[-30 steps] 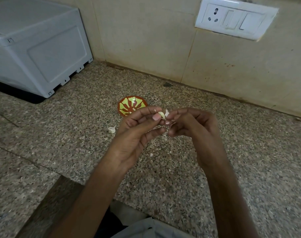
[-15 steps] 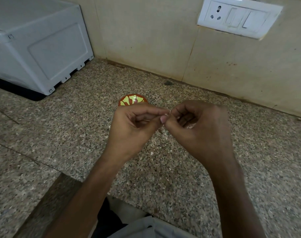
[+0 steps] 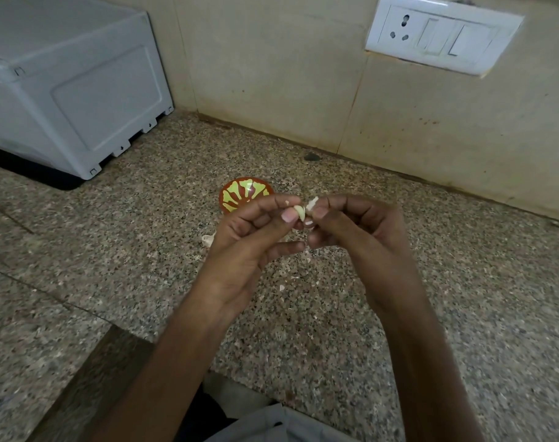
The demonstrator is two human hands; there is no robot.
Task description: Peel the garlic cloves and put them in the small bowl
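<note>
Two hands are up over the speckled granite counter (image 3: 137, 256), meeting in the middle w/ one small pale garlic clove (image 3: 299, 212) between them. Left hand (image 3: 239, 247) pinches the clove b/w thumb and forefinger, other fingers curled loosely underneath. Right hand (image 3: 361, 237) has thumb + forefinger nipped on a white papery flap of skin (image 3: 312, 204) sticking up off the clove's right side, rest of its fingers curled in. So both sets of fingers are clamped, none spread.

Clove is up in the air, just in front of the small round bowl (image 3: 239, 194) (red-brown, yellow-green leaf pattern inside), which sits on the counter right behind the left fingertips, partly hidden by them. Can't tell if anything's in the bowl.

Curled scrap of peel (image 3: 208, 239) lies on the counter just left of the left hand, plus a few tiny white flakes (image 3: 282, 287) below the hands. Back left there's a big grey-white plastic box (image 3: 70, 90). Beige tile wall (image 3: 271, 74) behind, w/ a white socket + switch plate (image 3: 444, 35) top right.
</note>
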